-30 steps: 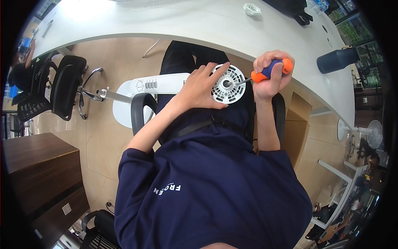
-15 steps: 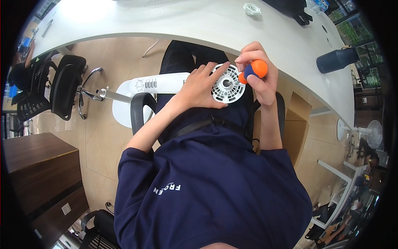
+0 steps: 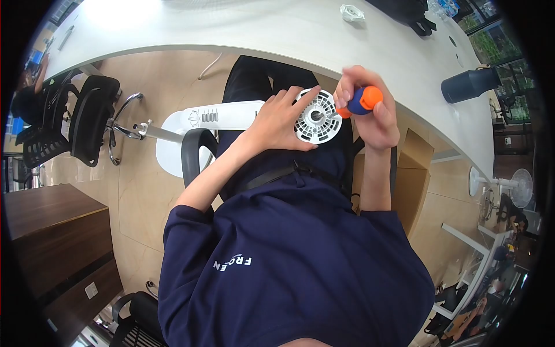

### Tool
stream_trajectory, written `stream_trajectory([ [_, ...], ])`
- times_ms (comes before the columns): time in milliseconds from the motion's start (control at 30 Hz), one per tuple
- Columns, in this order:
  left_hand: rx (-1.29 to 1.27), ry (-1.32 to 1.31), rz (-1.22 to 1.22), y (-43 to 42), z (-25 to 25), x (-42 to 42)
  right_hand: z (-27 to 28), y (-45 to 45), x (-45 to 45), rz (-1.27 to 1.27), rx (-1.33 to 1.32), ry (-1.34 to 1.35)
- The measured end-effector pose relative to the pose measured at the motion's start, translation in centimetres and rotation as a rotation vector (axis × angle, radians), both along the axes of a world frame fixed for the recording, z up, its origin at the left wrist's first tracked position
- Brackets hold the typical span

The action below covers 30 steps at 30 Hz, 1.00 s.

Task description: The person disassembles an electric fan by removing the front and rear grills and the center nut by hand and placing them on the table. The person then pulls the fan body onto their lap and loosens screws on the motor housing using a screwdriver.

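My left hand (image 3: 282,122) is wrapped round the side of a fan's white motor housing (image 3: 315,134), a round slotted cover with a dark centre, held above my lap. My right hand (image 3: 380,128) grips a screwdriver (image 3: 364,99) by its orange and blue handle. The screwdriver's shaft points left toward the housing's middle; whether its tip touches anything is too small to tell. Left of the housing stretches the fan's white body (image 3: 240,114) with several grey buttons, and its white round base (image 3: 173,156) shows past the chair's armrest.
A white table (image 3: 260,29) curves in front of me, with a dark bottle (image 3: 469,85), a small clear-wrapped item (image 3: 352,13) and a black bag (image 3: 407,14) on it. An open cardboard box (image 3: 417,156) stands at right. Left are black chairs (image 3: 95,118) and a brown cabinet (image 3: 58,231).
My right hand and the screwdriver have shifted right and turned, so the metal shaft shows more. My left hand and the fan housing stay in place.
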<state>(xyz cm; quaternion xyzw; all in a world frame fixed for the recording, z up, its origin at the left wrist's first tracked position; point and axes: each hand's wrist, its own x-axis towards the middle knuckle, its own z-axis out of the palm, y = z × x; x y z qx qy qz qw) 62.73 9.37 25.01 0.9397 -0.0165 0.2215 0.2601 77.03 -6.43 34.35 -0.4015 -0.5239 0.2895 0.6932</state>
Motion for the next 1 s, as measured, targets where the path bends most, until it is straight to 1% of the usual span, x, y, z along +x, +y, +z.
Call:
stream_trajectory([
  [33, 0.0, 0.001, 0.001, 0.0, 0.1, 0.0, -0.1, 0.2, -0.3, 0.0, 0.001, 0.0],
  [100, -0.003, 0.01, 0.0, 0.0, 0.1, 0.0, -0.8, 1.1, -1.0, -0.063, 0.124, 0.112],
  [133, -0.006, 0.02, -0.001, 0.0, 0.1, 0.0, -1.3, 1.3, -0.9, -0.062, 0.126, 0.112],
  [200, -0.011, 0.011, -0.003, 0.1, 0.1, 0.0, -2.2, 1.8, -0.5, -0.104, 0.248, -0.051],
  [233, -0.018, 0.003, -0.008, 0.1, 0.1, 0.0, -2.4, 1.6, -0.4, -0.1, 0.259, -0.038],
  [267, -0.019, 0.003, -0.01, 0.0, 0.0, 0.1, -2.5, 1.5, -0.2, -0.101, 0.258, -0.038],
  [333, -0.01, 0.0, -0.002, 0.0, 0.1, 0.0, -2.0, 1.5, 0.0, -0.213, 0.221, -0.195],
  [367, -0.011, 0.001, 0.0, 0.0, 0.1, -0.1, -1.7, 1.2, -0.1, -0.212, 0.22, -0.194],
  [433, -0.005, 0.007, 0.002, 0.0, 0.1, 0.0, -1.1, 0.4, -0.6, -0.182, 0.037, -0.052],
  [467, -0.006, 0.007, 0.002, 0.0, 0.2, -0.1, -1.1, 0.4, -0.7, -0.182, 0.036, -0.052],
  [533, -0.027, 0.07, -0.002, 0.0, 0.5, -0.1, -1.1, 0.5, -0.8, -0.129, 0.105, 0.064],
  [567, -0.026, 0.07, -0.004, -0.1, 0.5, -0.1, -2.1, 0.6, -0.2, -0.121, 0.121, -0.037],
  [600, -0.033, 0.086, -0.003, -0.1, 0.6, -0.1, -2.5, 0.8, -0.1, -0.12, 0.123, -0.038],
  [667, -0.039, 0.105, 0.0, 0.0, 0.5, -0.1, -3.3, 1.1, 0.0, -0.199, 0.184, -0.082],
  [700, -0.023, 0.056, 0.002, 0.1, 0.3, -0.1, -2.9, 1.1, -0.1, -0.2, 0.183, -0.082],
  [767, -0.008, 0.008, 0.002, 0.0, 0.0, 0.0, -1.7, 0.7, -0.1, -0.242, 0.069, -0.264],
  [800, -0.004, 0.009, 0.003, 0.0, 0.0, 0.0, -1.5, 0.4, -0.1, -0.242, 0.069, -0.263],
  [867, 0.0, 0.01, 0.005, 0.0, 0.0, 0.0, -1.3, -0.1, 0.0, -0.05, -0.017, 0.01],
  [900, 0.003, 0.006, 0.006, 0.0, 0.0, 0.0, -1.5, 0.1, -0.1, -0.05, -0.017, 0.01],
  [967, 0.007, 0.002, 0.009, 0.0, 0.1, 0.0, -2.1, 0.8, -0.2, -0.093, 0.151, 0.02],
  [1000, -0.009, 0.048, 0.008, 0.0, 0.4, 0.0, -2.6, 1.0, -0.1, -0.092, 0.152, 0.02],
])
